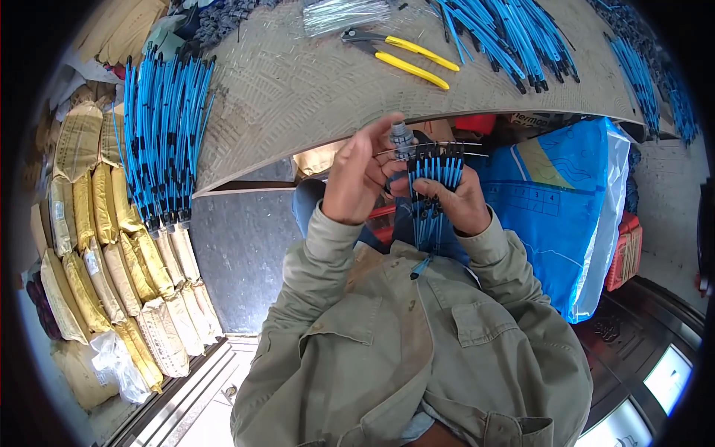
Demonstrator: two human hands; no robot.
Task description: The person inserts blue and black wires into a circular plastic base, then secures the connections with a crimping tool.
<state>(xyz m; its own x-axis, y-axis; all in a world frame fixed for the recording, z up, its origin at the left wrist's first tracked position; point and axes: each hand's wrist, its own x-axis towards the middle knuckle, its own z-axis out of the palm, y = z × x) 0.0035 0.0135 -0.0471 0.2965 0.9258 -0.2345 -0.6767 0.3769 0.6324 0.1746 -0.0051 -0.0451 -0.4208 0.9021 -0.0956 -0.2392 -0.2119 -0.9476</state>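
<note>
My left hand [351,177] is closed by a grey ribbed plastic piece [401,138], with its fingertips around the piece's side and lower end. My right hand [465,201] grips a bundle of thin blue sticks with black ends [439,170], the thumb pressed across them. A thin metal wire [477,153] runs sideways by the black tips of the bundle and past the grey piece. Whether it passes through them, I cannot tell. The lower ends of the bundle gather to a point in front of my jacket. Both hands are held just below the table edge, over my lap.
Yellow-handled pliers [412,62] lie on the worn table [283,97]. Blue stick bundles rest at its left edge [167,134] and far right [514,41], near a clear bag of metal pins [344,16]. Stacked yellow packages [95,208] stand left; a blue sack [551,201] stands right.
</note>
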